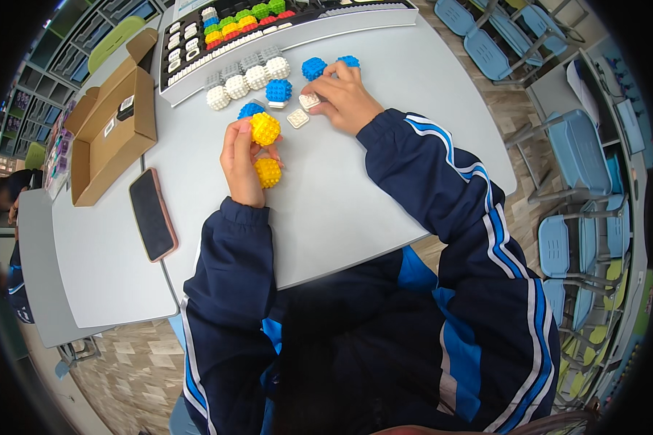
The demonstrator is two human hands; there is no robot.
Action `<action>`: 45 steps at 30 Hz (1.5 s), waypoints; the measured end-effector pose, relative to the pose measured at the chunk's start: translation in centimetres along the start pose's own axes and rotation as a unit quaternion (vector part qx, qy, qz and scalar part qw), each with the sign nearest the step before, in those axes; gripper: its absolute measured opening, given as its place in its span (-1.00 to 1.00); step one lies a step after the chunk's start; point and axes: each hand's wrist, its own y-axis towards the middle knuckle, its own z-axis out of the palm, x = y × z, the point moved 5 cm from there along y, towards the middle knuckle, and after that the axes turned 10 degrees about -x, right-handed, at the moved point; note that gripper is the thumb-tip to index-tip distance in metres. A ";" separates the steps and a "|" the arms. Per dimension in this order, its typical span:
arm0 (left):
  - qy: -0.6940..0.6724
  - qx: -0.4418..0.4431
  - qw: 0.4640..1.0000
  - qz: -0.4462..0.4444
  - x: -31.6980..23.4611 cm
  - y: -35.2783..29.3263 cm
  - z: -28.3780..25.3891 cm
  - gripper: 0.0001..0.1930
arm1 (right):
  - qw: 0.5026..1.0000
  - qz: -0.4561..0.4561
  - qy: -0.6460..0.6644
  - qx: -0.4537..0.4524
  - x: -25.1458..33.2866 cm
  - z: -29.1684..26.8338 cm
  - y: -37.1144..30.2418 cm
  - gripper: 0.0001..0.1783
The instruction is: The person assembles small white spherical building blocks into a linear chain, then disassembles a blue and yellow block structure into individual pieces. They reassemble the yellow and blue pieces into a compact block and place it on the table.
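Observation:
My left hand (241,163) is closed around a yellow studded block (265,128), which it holds just above the table. A second yellow studded block (268,172) is right beside its fingers; whether they touch it I cannot tell. Between the thumb and fingers of my right hand (350,100) is a small white square piece (309,101). Another white square piece (297,118) lies flat on the table between the hands. Blue studded blocks surround them: one (278,90) sits on a white base, another (250,109) is partly behind the left hand, and one (313,68) is beyond the right fingers.
White studded blocks (237,87) stand in a row before a long tray (290,36) of colored blocks. An open cardboard box (116,156) and a phone (153,214) lie to the left on the grey table (341,217). Blue chairs (580,152) stand at the right.

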 end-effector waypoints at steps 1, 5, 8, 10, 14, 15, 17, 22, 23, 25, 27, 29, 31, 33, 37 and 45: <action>0.000 -0.001 1.000 0.000 0.0 0.0 0.0 -0.65 | 1.000 -0.008 0.010 -0.009 0.1 -0.2 0.1 -0.61; -0.008 -0.006 1.000 0.000 0.0 0.1 -0.2 -0.64 | 0.997 -0.021 0.057 -0.038 0.8 -0.6 0.0 -0.61; -0.027 -0.019 0.999 -0.005 0.0 0.0 -0.1 -0.63 | 0.997 -0.030 0.072 -0.021 1.8 -0.3 -0.2 -0.59; -0.058 -0.034 0.998 -0.016 -0.1 0.1 -0.4 -0.62 | 0.997 -0.038 0.073 -0.012 2.1 0.0 -0.2 -0.58; -0.164 -0.053 0.984 -0.050 0.3 0.4 -1.5 -0.61 | 0.995 -0.044 0.090 -0.022 2.4 0.2 -0.2 -0.57; -0.194 -0.053 0.978 -0.059 0.4 0.5 -1.7 -0.60 | 0.994 -0.044 0.097 -0.024 2.4 0.1 -0.2 -0.56; -0.221 -0.052 0.972 -0.063 0.5 0.7 -2.0 -0.60 | 0.994 -0.024 0.107 0.003 2.6 0.3 -0.3 -0.56; -0.231 -0.055 0.968 -0.079 0.9 1.0 -2.3 -0.59 | 0.993 -0.014 0.108 0.052 2.3 0.7 -0.3 -0.57; -0.225 -0.053 0.969 -0.081 1.0 0.9 -2.2 -0.59 | 0.992 -0.012 0.113 0.052 2.3 0.7 -0.4 -0.58; -0.217 -0.053 0.971 -0.084 1.0 0.9 -2.0 -0.59 | 0.991 -0.010 0.120 0.053 2.4 0.5 -0.3 -0.62; -0.213 -0.055 0.972 -0.085 1.1 1.0 -2.1 -0.59 | 0.991 -0.011 0.125 0.054 2.5 0.0 -0.1 -0.67; -0.204 -0.066 0.973 -0.087 1.1 0.9 -2.0 -0.59 | 0.954 0.122 0.272 0.030 1.7 -0.1 -0.1 -0.71; -0.200 -0.076 0.972 -0.092 1.2 0.9 -2.0 -0.58 | 0.909 0.196 0.368 0.006 0.9 -0.2 -0.1 -0.73; -0.199 -0.085 0.972 -0.090 1.1 0.9 -1.8 -0.58 | 0.832 0.299 0.468 -0.001 0.0 -0.9 -0.1 -0.70; -0.214 -0.089 0.969 -0.085 1.1 1.0 -1.9 -0.61 | 0.741 0.400 0.539 -0.026 0.0 -1.8 -0.3 -0.63; -0.205 -0.086 0.972 -0.078 1.0 1.0 -1.5 -0.58 | 0.589 0.512 0.623 -0.059 -0.5 -2.1 -1.8 -0.54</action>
